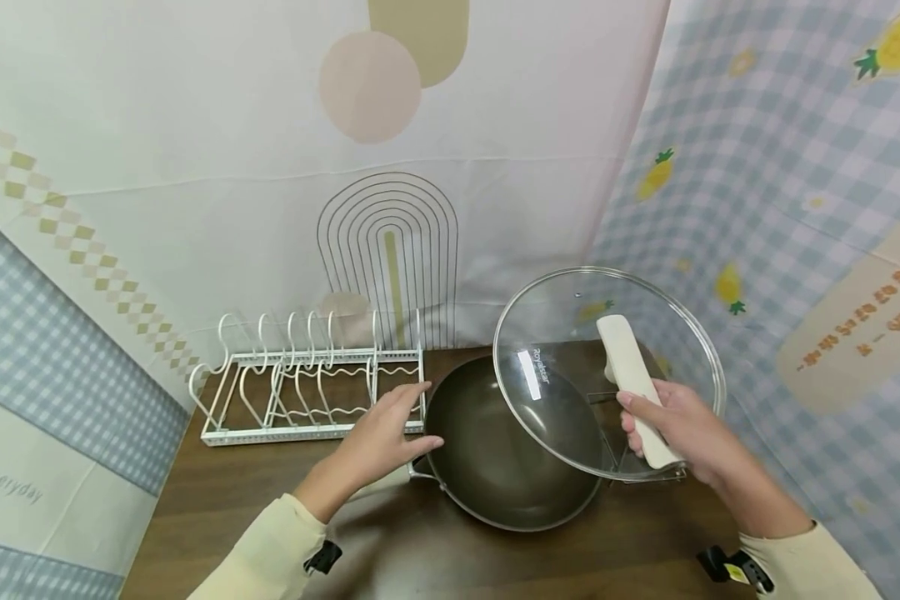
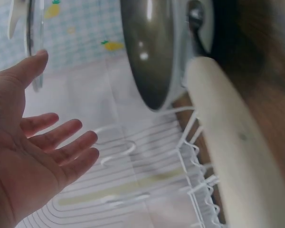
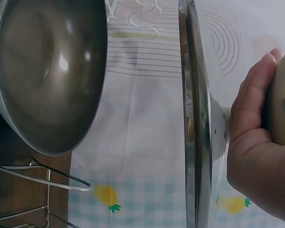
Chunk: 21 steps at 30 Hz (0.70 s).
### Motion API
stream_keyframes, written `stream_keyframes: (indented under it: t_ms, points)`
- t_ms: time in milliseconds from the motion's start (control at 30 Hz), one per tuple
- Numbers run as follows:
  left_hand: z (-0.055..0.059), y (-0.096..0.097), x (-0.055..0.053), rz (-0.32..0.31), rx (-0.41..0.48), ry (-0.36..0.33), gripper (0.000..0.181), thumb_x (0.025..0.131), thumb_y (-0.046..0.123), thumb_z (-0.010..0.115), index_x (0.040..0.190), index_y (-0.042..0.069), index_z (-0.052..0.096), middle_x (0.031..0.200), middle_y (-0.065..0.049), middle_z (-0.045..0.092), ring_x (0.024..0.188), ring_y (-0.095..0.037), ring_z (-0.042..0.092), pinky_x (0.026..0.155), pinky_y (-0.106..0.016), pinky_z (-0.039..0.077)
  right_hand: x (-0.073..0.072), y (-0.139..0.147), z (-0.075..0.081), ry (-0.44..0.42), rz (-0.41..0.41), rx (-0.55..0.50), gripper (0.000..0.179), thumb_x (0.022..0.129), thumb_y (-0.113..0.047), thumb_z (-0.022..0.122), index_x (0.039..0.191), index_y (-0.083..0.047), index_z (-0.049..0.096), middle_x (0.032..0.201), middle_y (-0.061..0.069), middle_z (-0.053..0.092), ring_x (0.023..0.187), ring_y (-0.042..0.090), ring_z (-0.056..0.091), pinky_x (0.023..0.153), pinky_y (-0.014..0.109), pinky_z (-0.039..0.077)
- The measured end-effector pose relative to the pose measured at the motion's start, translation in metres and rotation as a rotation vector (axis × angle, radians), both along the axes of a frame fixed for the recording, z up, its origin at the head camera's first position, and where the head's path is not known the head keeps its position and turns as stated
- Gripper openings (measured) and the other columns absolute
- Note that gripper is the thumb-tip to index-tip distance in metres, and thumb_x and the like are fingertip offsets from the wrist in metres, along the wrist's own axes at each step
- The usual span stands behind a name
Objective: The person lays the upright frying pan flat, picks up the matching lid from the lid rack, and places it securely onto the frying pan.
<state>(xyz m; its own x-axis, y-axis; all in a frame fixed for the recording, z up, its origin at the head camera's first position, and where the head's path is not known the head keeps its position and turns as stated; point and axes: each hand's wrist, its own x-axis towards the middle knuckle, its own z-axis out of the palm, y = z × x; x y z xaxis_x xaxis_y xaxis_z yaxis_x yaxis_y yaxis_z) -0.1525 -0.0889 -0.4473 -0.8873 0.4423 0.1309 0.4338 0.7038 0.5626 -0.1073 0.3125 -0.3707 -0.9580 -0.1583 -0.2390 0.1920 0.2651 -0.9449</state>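
Note:
My right hand [image 1: 671, 421] grips the cream handle [image 1: 633, 383] of a round glass lid [image 1: 562, 417]. The lid is raised over the right part of a dark wok [image 1: 487, 467] and stands apart from it in the right wrist view. My left hand [image 1: 382, 437] hovers by the wok's left rim, fingers spread and holding nothing. Beneath it, the wok's long cream handle [image 2: 237, 142] shows in the left wrist view; in the head view the hand and forearm hide most of it.
A white wire rack [image 1: 285, 433] with upright loops stands left of the wok on the brown wooden table [image 1: 232, 492]. Metal wire bars [image 3: 47, 190] of another rack lie right of the wok. Patterned cloth [image 1: 270, 208] hangs behind and at both sides.

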Motion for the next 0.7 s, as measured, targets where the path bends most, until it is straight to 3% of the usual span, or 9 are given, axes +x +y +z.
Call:
stream_keyframes:
  t_ms: [200, 433, 700]
  points:
    - [-0.014, -0.013, 0.009, -0.007, -0.099, 0.014, 0.090, 0.083, 0.046, 0.085, 0.153, 0.006, 0.044, 0.148, -0.019, 0.055, 0.136, -0.037, 0.053, 0.114, -0.054, 0.044, -0.002, -0.002, -0.005, -0.042, 0.007, 0.045, 0.043, 0.107, -0.030, 0.058, 0.121, 0.008, 0.044, 0.077, 0.000, 0.064, 0.059, 0.013, 0.066, 0.051, 0.032, 0.059]
    - [-0.038, -0.025, 0.022, -0.018, -0.213, -0.018, 0.097, 0.080, 0.051, 0.086, 0.153, 0.005, 0.042, 0.147, -0.022, 0.055, 0.133, -0.042, 0.055, 0.111, -0.058, 0.045, 0.000, -0.006, -0.014, -0.066, 0.033, 0.036, 0.046, 0.107, -0.030, 0.058, 0.124, 0.010, 0.043, 0.076, 0.000, 0.063, 0.060, 0.012, 0.065, 0.053, 0.032, 0.059]
    - [-0.055, -0.030, 0.025, -0.017, -0.338, 0.090, 0.093, 0.080, 0.054, 0.084, 0.148, 0.002, 0.048, 0.139, -0.020, 0.059, 0.126, -0.040, 0.059, 0.098, -0.058, 0.053, -0.006, -0.015, -0.024, -0.076, 0.073, 0.005, 0.045, 0.107, -0.031, 0.058, 0.121, 0.009, 0.044, 0.077, 0.001, 0.064, 0.060, 0.013, 0.066, 0.054, 0.034, 0.060]
